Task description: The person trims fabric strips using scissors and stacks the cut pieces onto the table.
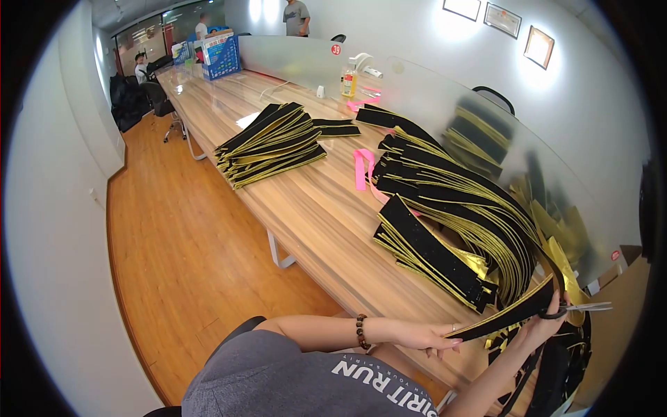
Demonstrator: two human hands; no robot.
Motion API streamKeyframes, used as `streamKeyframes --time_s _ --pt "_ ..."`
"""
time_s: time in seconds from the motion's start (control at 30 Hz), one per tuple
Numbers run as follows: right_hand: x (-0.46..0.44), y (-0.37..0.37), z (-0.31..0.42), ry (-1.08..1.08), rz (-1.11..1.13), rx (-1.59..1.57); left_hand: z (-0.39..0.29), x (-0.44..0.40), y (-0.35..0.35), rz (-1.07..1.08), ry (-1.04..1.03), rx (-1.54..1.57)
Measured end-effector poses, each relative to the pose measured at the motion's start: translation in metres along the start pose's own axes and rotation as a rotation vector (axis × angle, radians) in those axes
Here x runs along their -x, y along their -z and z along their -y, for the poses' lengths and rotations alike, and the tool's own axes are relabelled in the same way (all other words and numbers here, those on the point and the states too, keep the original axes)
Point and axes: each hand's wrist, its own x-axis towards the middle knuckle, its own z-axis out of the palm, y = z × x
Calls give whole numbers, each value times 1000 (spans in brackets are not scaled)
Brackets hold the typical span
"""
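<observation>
My left hand (pixel 429 337) grips the near end of a black strip with gold edges (pixel 504 309), fingers closed on it. The strip runs up to the right, to my right hand (pixel 544 326). That hand is closed around scissors (pixel 589 306) with dark handles, their blades pointing right, away from the strip. Whether its fingers also pinch the strip, I cannot tell. Just beyond my hands lies a short stack of black and gold strips (pixel 434 254). Behind it, a large bundle of long strips (pixel 458 184) bends over toward the table's right end.
Another fanned pile of strips (pixel 271 146) lies farther left on the wooden table (pixel 306 215). Pink ribbon (pixel 360 169) is beside the big bundle. A bottle (pixel 349 80) and a blue box (pixel 221 55) stand farther back. A frosted divider (pixel 417 87) borders the table. Several people are in the background.
</observation>
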Motion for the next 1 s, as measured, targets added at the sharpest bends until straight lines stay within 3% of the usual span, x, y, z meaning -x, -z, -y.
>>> streamKeyframes --time_s 0.1,0.17,0.2,0.3,0.37,0.57,0.63,0.73,0.97,1.0 --pt "5 1 -3 -16 22 20 -9 3 -3 -87 -21 -168" --pt "5 -2 -4 -3 30 17 -12 0 5 181 -112 -685" --pt "2 -2 -4 -60 63 -22 -7 1 6 178 -110 -686" --pt "1 -3 6 -156 76 -93 5 0 4 114 -211 -661" --pt "0 -3 10 -201 65 -134 0 4 2 20 -88 -280" --pt "8 -8 21 -302 -6 -170 -23 11 -7 -101 -89 -113" --pt "7 16 4 -450 437 -514 -23 10 -3 -70 -134 -18" --pt "25 9 0 -554 225 -629 -19 10 0 -31 -193 70" --pt "29 7 2 -552 307 -601 -24 15 -3 45 -227 -6" --pt "39 1 5 -533 233 -546 -26 16 -3 28 -238 -11"
